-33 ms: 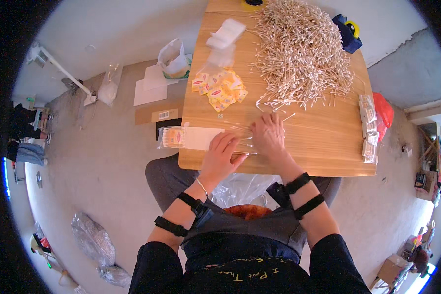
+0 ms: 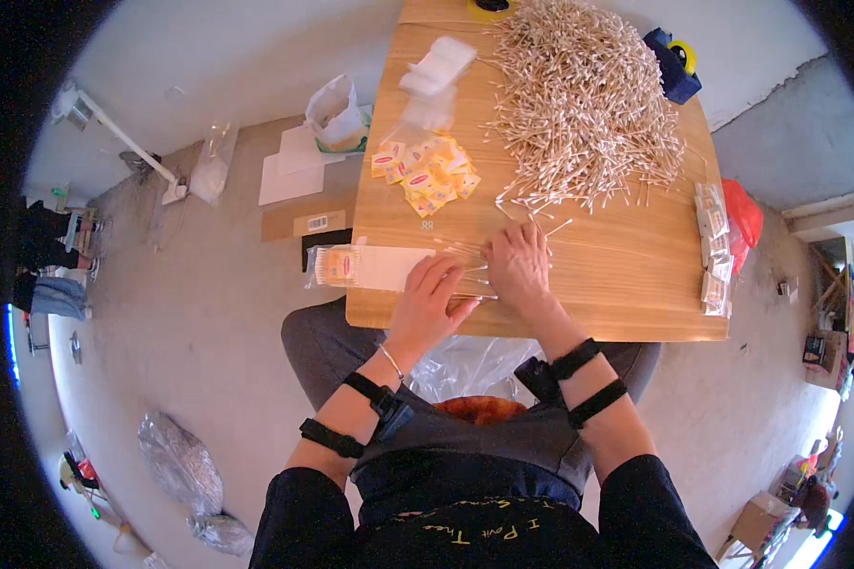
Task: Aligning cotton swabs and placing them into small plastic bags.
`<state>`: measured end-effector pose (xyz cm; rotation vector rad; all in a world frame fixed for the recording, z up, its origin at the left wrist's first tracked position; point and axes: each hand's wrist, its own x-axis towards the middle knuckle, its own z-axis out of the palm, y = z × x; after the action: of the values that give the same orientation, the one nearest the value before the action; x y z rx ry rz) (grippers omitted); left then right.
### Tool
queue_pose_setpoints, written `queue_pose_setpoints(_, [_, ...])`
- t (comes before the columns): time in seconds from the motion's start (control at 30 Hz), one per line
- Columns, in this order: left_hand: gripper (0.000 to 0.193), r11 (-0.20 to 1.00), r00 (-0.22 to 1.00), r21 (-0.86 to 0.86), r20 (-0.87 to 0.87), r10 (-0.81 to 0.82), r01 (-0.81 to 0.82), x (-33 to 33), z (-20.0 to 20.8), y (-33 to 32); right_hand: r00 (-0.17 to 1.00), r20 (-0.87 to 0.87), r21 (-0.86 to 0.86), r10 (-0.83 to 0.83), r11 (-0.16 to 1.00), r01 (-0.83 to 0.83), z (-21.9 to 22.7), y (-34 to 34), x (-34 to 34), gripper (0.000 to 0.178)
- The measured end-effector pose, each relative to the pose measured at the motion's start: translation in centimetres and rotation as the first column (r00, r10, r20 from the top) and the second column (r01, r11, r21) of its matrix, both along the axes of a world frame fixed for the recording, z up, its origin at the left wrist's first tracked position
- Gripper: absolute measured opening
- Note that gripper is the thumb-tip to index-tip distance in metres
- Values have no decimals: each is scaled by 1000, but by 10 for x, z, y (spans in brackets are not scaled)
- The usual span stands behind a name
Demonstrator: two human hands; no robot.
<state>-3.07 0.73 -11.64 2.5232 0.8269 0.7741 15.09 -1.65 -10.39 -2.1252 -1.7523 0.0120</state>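
Several loose cotton swabs lie between my two hands near the front edge of the table. My left hand curls over their left ends, with its thumb along the nearest swab, and rests by the right end of a white card. Over their right ends bends my right hand, its fingers close together and their tips pressed to the tabletop. How many swabs lie under the fingers is hidden. A clear pack of swabs with an orange label sits at the card's left end.
A big heap of cotton swabs covers the far right of the wooden table. Yellow printed cards are piled at the left, below clear bags. Filled packs line the right edge. A tape dispenser stands at the far right.
My right hand has shifted very slightly. Nothing else visibly differs.
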Motion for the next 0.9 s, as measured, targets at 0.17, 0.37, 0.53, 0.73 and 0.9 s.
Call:
queue_pose_setpoints(0.17, [46,992,997,-121,60,52,-44,2,6,2,980,-188,64,-63,995,77,8,-17,-12,11])
queue_pose_setpoints(0.37, [36,961,948,-246,256,189,-125,-1,22,5,918,-397,230,-11,967,112,27,-45,-25,6])
queue_pose_setpoints(0.53, [21,716,846,-680,467,258,157,15,69,-7,770,-636,227,52,966,123,62,-68,-45,7])
queue_pose_setpoints(0.73, [15,605,796,-774,480,370,186,12,89,-28,683,-730,176,22,972,156,85,-90,-59,10])
queue_pose_setpoints(0.9, [14,522,820,-811,473,321,264,7,97,-41,439,-898,91,35,990,106,94,-107,-54,13])
